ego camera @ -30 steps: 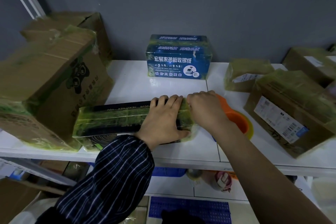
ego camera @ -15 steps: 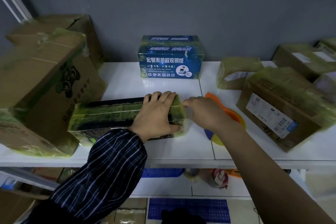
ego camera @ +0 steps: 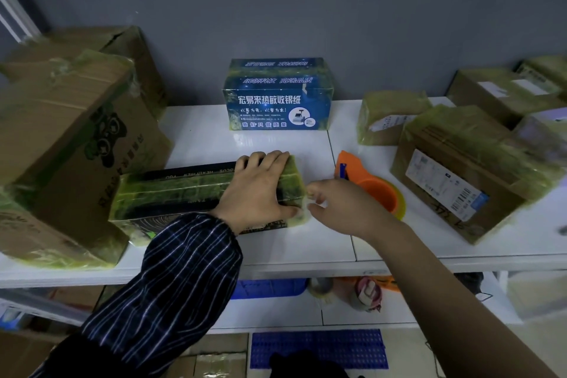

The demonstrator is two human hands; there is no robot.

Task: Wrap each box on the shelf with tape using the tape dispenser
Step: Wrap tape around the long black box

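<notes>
A long black box [ego camera: 171, 193], wrapped in yellowish tape, lies on the white shelf [ego camera: 276, 248]. My left hand [ego camera: 260, 190] grips its right end, fingers over the top and thumb on the front face. My right hand [ego camera: 340, 205] hovers just off that end with fingers loosely curled, a little apart from the box. The orange tape dispenser [ego camera: 368, 187] lies on the shelf right behind my right hand, untouched.
A blue box [ego camera: 277, 98] stands at the back against the grey wall. Large taped cartons [ego camera: 61, 144] crowd the left. Several taped cardboard boxes [ego camera: 460, 169] fill the right side. A lower shelf holds small items and a blue bin.
My right hand has come off the end of the black box and drawn slightly right and toward me. My left hand keeps its grip. The view shifted a little.
</notes>
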